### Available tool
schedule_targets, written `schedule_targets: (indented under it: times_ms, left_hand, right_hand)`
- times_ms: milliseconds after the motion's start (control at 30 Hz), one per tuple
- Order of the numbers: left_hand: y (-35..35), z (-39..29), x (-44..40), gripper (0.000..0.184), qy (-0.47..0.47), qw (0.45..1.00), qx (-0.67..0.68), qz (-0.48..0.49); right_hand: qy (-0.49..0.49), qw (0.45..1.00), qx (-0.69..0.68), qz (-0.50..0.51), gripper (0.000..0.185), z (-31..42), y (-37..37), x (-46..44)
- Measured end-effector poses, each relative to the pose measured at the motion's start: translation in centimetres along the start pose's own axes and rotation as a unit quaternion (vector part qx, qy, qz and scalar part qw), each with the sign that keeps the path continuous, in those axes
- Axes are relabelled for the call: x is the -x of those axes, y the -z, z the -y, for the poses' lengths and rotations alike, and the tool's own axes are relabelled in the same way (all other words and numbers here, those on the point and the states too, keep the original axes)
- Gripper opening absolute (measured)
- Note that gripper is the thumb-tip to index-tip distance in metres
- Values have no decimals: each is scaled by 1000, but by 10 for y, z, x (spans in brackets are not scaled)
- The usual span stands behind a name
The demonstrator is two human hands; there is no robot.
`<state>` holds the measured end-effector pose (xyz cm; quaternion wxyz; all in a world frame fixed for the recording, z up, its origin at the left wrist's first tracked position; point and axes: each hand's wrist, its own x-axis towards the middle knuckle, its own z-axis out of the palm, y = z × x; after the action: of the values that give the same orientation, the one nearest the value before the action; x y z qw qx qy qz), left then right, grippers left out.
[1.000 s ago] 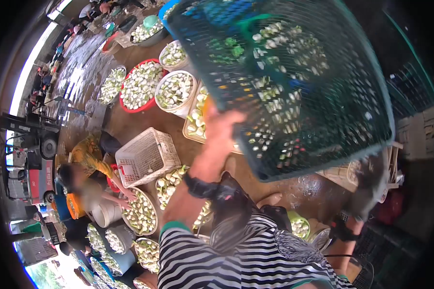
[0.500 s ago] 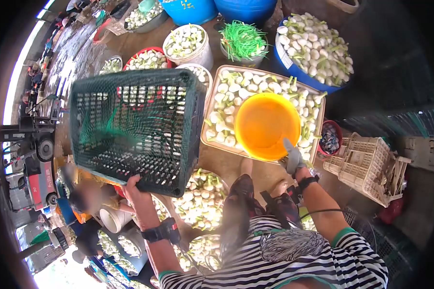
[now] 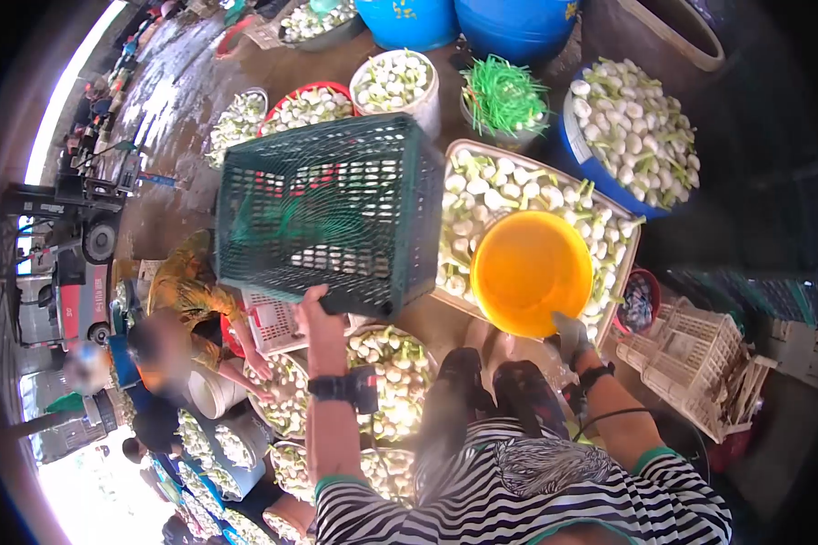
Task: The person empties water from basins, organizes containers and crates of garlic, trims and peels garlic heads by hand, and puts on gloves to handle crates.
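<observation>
My left hand (image 3: 320, 313) grips the lower edge of a dark green plastic crate (image 3: 336, 209), held up in the air with green netting showing in it. My right hand (image 3: 570, 340), in a grey glove, has its fingers at the near rim of a yellow basin (image 3: 532, 272). The basin stands on white bulbs with green stems in a shallow beige tray (image 3: 454, 302). Whether the gloved fingers close on the rim is hard to see, but they press against it. The crate overlaps the tray's left side in view.
A person (image 3: 186, 309) works at the left beside a tub of bulbs (image 3: 286, 395). Blue barrels (image 3: 518, 27) and a blue tub (image 3: 580, 150) of bulbs stand beyond the tray. Beige crates (image 3: 686, 350) lie at the right, a forklift (image 3: 82, 254) at the far left.
The green crate has swung from in front of me at the right to the left, then shifted slightly back right. The basin has come into view, with my right hand at its rim.
</observation>
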<state>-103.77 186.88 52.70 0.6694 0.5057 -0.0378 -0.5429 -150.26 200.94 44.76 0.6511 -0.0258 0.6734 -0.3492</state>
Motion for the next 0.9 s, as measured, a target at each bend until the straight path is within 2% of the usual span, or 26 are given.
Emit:
schedule_targets:
  times_ms: [100,200,267,333,400,433,467,533,600,733,833,900]
  left_hand:
    - [-20,37,-35,52,-159,958,-240,3]
    - [-94,51,-71,62,-52,989,-124,-60]
    - [-160,51,-73,66,6,995,4,-101]
    - [-183,67,-101,67,16,992,-15,-125]
    - [-203,82,-122,72,14,990,-16,-141]
    - [-213,88,-131,74,31,988,-8,-150]
    - [-222,93,-140,76,47,986,-1,-159]
    - [-231,111,-157,81,82,979,1,-188]
    - [-242,125,-169,86,112,967,-15,-230]
    - [-253,165,-175,88,166,944,-133,-252]
    - [-253,173,-177,85,130,947,-169,-240]
    - [-246,177,-187,85,146,955,-175,-188]
  right_hand:
    - [10,999,-38,-2,41,-4,-6,9]
    - [-31,999,-1,-18,43,4,-4,18]
    - [-7,1000,7,-12,43,4,-4,14]
    - [29,999,12,-14,41,1,-6,17]
    - [48,995,-90,-16,39,0,-20,19]
    - [49,995,-85,-27,40,2,-24,21]
    - [70,992,-108,14,39,-2,-22,18]
    - [58,982,-175,-28,38,-2,-32,20]
    - [46,981,-182,-52,38,-1,-36,22]
    - [46,966,-243,-71,34,0,-41,17]
    - [66,969,-214,-104,28,0,-45,13]
    - [95,986,-33,-132,19,-19,-26,6]
